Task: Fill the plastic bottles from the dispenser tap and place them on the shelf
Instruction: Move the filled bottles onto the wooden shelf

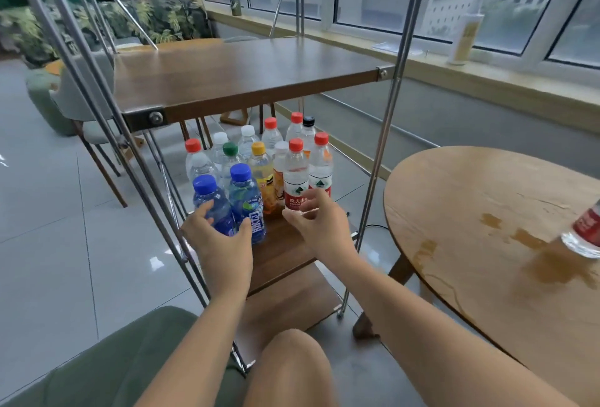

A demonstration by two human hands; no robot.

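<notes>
On the lower board [285, 250] of the metal-framed shelf, under its bare upper board [243, 75], a cluster of capped plastic bottles stands upright, filling the board from the near edge to the far side. At the near left of the cluster are two blue bottles side by side. The left hand [220, 241] is cupped round the nearer blue bottle [211, 202], fingers on its left flank and thumb pushed in between it and the second blue bottle [246, 198], gripping it low on the body. To the right stands a red-capped water bottle [295, 176] with a red and white label, with a twin just beyond it. The right hand [319, 221] is at this bottle's base with thumb and fingers loosely bent in front of the label. They are blurred, so I cannot tell whether they hold it. Between the two hands stands a yellow-capped juice bottle [261, 172]. Right of the shelf is a round wooden table [470, 198] with wet patches [552, 267], and a red-labelled bottle [584, 234] stands at the far right edge of the view.
</notes>
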